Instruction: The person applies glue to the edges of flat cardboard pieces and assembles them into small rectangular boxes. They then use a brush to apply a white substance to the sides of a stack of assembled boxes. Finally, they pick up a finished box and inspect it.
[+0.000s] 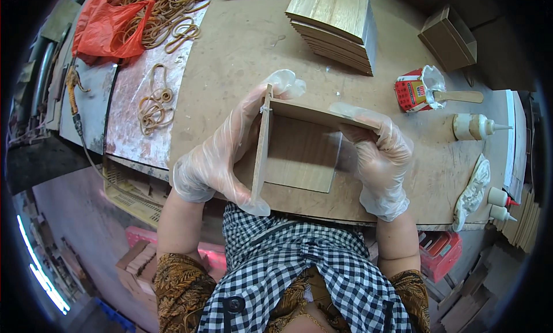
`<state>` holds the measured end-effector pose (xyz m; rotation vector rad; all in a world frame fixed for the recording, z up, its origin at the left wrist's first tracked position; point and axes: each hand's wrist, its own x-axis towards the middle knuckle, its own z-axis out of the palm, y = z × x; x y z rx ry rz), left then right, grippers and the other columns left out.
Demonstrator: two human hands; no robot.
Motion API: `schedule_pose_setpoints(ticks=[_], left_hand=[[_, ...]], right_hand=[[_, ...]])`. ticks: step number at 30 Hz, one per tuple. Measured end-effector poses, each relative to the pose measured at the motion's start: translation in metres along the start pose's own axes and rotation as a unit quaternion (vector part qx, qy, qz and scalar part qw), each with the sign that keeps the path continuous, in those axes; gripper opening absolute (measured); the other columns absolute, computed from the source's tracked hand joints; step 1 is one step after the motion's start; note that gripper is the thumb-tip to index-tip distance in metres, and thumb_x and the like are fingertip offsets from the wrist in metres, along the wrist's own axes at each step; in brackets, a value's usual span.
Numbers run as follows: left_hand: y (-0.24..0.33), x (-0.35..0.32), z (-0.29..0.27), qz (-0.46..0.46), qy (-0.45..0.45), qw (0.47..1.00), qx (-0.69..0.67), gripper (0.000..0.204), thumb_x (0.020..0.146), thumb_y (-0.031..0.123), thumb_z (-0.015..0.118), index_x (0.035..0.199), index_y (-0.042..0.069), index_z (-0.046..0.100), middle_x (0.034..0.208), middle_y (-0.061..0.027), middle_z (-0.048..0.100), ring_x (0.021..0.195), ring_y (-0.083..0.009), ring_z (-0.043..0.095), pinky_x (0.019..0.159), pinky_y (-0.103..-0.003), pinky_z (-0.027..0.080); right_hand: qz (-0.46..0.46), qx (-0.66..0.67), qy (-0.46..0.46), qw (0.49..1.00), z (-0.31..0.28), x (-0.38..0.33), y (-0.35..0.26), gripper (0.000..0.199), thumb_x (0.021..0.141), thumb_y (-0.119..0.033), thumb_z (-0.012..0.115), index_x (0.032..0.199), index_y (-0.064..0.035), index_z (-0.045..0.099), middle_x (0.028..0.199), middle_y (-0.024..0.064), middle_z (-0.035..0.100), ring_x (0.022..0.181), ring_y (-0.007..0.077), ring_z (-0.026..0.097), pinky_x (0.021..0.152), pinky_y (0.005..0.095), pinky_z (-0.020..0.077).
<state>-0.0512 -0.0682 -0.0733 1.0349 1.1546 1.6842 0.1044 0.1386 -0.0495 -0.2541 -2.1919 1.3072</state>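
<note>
Both of my hands wear thin clear plastic gloves. My left hand (216,151) is spread along the outer side of an upright thin wooden panel (262,151), thumb at its near end and fingers at its far end. Another wooden panel (319,113) meets it at the far corner, so the two form an L. My right hand (383,166) pinches the right end of that second panel between thumb and fingers. Under the L shows a flat pale wooden board (299,154); whether it is joined to the panels I cannot tell.
A stack of wooden boards (340,22) stands at the back. To the right are a red tub (413,91) of white paste with a wooden stick (458,97), a nozzle bottle (475,127) and a crumpled glove (472,189). Rubber bands (155,108) and a red bag (109,30) lie left.
</note>
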Motion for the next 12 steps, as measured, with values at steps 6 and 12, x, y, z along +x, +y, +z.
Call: schedule_pose_setpoints(ticks=[6, 12], left_hand=[[0.000, 0.004, 0.003, 0.015, 0.013, 1.000, 0.022, 0.154, 0.037, 0.045, 0.098, 0.154, 0.001, 0.008, 0.157, -0.0132, 0.020, 0.147, -0.0263, 0.017, 0.120, -0.041, 0.013], [0.001, 0.001, 0.011, -0.051, 0.095, 0.993, -0.052, 0.154, 0.037, 0.048, 0.098, 0.154, 0.001, 0.009, 0.156, -0.0119, 0.021, 0.146, -0.0263, 0.018, 0.119, -0.043, 0.015]], right_hand=[[0.024, 0.076, -0.020, 0.997, -0.002, 0.004, -0.001, 0.046, 0.068, 0.024, 0.044, 0.101, 0.0030, 0.069, 0.101, 0.0104, 0.072, 0.093, 0.0176, 0.070, 0.087, 0.0306, 0.0583], [0.066, 0.050, -0.013, 0.996, -0.001, 0.007, 0.003, 0.047, 0.071, 0.023, 0.044, 0.102, 0.0001, 0.070, 0.101, 0.0117, 0.072, 0.092, 0.0198, 0.070, 0.087, 0.0315, 0.0582]])
